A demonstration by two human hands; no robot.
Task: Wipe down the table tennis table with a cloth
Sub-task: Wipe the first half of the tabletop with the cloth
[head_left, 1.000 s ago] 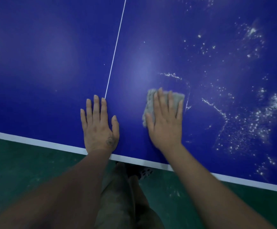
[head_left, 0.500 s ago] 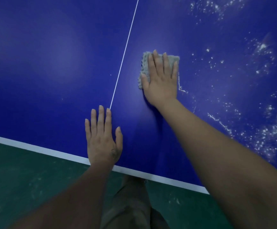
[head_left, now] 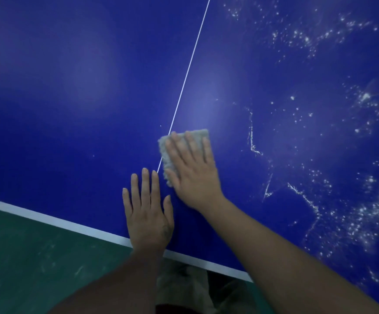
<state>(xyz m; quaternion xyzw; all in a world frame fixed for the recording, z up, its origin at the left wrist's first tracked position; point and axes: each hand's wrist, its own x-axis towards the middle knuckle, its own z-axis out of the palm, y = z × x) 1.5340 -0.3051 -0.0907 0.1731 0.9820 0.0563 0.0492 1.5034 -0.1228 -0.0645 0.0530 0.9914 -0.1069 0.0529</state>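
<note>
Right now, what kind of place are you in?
Probably a table tennis room or sports hall: a blue table with a white centre line and white edge stripe stands over a green floor.

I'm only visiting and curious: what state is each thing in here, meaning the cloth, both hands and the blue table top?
cloth: spread flat on the table, pinned under the right hand, overlapping the white centre line.
right hand: fingers straight, pressing the cloth.
left hand: flat on the table near its edge, holding nothing.
table: looks clean left of the line; white specks and streaks on the right.
</note>
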